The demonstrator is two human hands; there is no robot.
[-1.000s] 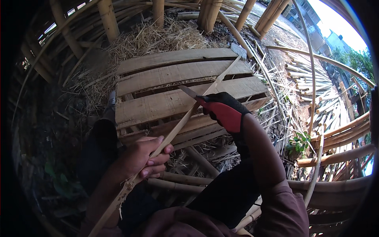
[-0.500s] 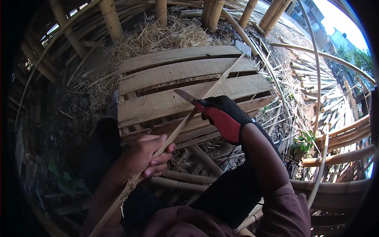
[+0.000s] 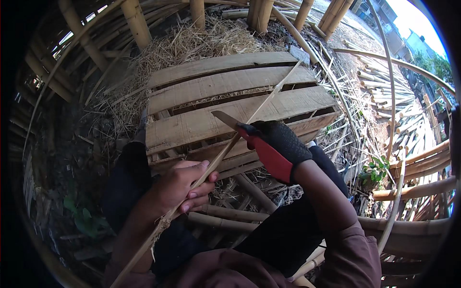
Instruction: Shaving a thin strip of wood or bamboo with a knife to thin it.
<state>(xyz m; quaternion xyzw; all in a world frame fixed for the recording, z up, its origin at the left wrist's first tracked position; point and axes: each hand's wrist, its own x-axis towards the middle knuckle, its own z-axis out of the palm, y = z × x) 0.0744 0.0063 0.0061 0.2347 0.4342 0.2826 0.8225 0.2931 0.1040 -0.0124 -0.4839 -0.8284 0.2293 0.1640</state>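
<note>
A long, thin bamboo strip [image 3: 269, 99] runs slantwise from the lower left up over a wooden pallet [image 3: 192, 126]. My bare left hand [image 3: 189, 187] is closed around the strip's middle, and curled shavings cling to the strip just below that hand. My right hand [image 3: 276, 144], in a black and red glove, grips a knife [image 3: 224, 118]. Its blade points to the upper left and lies against or just over the strip, farther along than my left hand. The knife's handle is mostly hidden inside the glove.
Dry straw [image 3: 201, 41] is heaped behind the pallet, among upright bamboo posts [image 3: 136, 24]. Cut bamboo poles [image 3: 384, 91] lie piled at the right. Bamboo poles [image 3: 225, 223] cross beneath my legs. A green plant [image 3: 374, 170] grows at the right.
Both hands, the strip and the knife keep nearly the same places relative to each other. The whole view has shifted slightly, so most things sit a little farther right.
</note>
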